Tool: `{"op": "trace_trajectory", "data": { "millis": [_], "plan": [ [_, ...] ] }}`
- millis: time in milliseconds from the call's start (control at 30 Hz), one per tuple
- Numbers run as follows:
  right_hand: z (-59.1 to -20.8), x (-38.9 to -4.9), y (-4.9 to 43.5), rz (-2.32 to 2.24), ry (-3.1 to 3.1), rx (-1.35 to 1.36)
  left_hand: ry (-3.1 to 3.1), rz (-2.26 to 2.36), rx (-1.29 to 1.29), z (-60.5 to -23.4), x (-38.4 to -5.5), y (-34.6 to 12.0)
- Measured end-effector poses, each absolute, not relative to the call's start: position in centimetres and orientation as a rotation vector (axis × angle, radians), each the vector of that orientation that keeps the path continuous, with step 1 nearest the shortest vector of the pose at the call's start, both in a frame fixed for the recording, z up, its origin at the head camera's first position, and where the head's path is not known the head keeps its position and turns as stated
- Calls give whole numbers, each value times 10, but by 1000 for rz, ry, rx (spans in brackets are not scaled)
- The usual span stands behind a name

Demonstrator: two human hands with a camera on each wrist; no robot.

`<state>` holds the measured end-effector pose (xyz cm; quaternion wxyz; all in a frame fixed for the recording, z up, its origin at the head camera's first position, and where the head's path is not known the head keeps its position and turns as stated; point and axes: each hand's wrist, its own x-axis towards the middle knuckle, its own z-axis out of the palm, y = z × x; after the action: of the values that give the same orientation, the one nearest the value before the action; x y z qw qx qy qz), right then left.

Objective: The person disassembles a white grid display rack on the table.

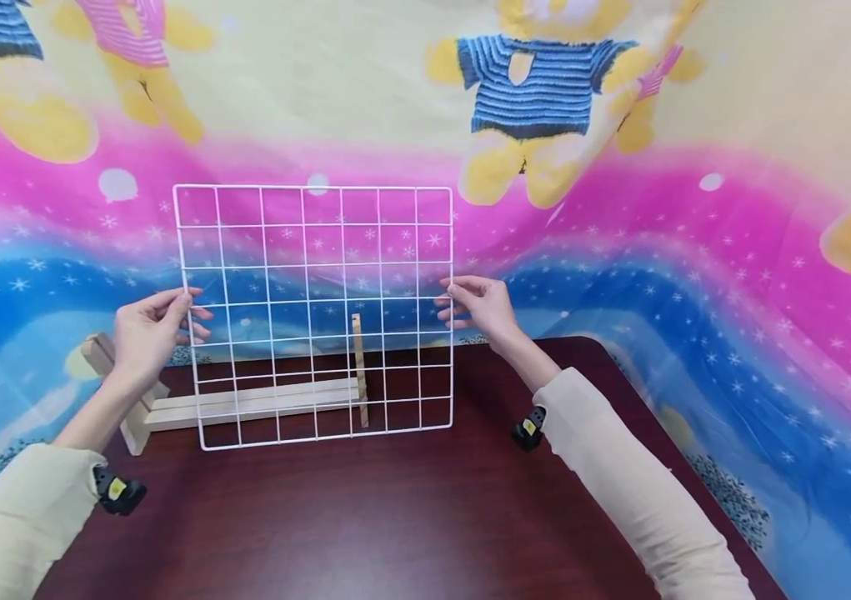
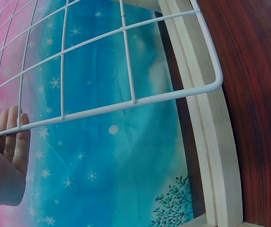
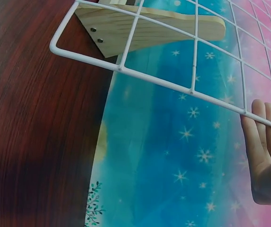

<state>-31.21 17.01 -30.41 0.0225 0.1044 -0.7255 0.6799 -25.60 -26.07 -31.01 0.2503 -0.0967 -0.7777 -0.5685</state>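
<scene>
A square white wire grid panel (image 1: pixel 288 302) is held upright between both hands, over the wooden stand in the head view. My left hand (image 1: pixel 149 332) pinches its left edge wire, thumb in front and fingers behind. On the opposite side my right hand (image 1: pixel 487 310) pinches the right edge wire the same way. Behind the panel stands a pale wooden stand (image 1: pixel 260 403), its long grooved rail running between two end pieces. The right end piece (image 3: pixel 159 24) shows two screws in the right wrist view.
The stand rests on a dark red wood-grain table (image 1: pixel 395 517), near its back edge. A hanging cloth (image 1: pixel 620 242) printed with bears and snowflakes closes off the back and sides. Small black cameras (image 1: pixel 119 490) are worn at the wrists.
</scene>
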Motion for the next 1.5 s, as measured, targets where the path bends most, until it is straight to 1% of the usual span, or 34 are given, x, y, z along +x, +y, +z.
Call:
{"op": "trace_trajectory", "data": {
  "millis": [367,667,833,1133,1500],
  "plan": [
    [-313,-313,183,2162,-2285,289,-2160,-1515,-254,-319,-253,-252],
    [-316,-311,194,2156,-2295,274,-2092,-1604,-279,-326,-250,-240],
    [-319,-309,201,2140,-2309,262,-2039,-1702,-317,-335,-253,-237],
    [-327,-310,208,2194,-2269,212,-1937,-1840,-316,-359,-270,-238],
    [-332,-307,218,2189,-2252,223,-1935,-1838,-301,-364,-265,-228]
  ]
}}
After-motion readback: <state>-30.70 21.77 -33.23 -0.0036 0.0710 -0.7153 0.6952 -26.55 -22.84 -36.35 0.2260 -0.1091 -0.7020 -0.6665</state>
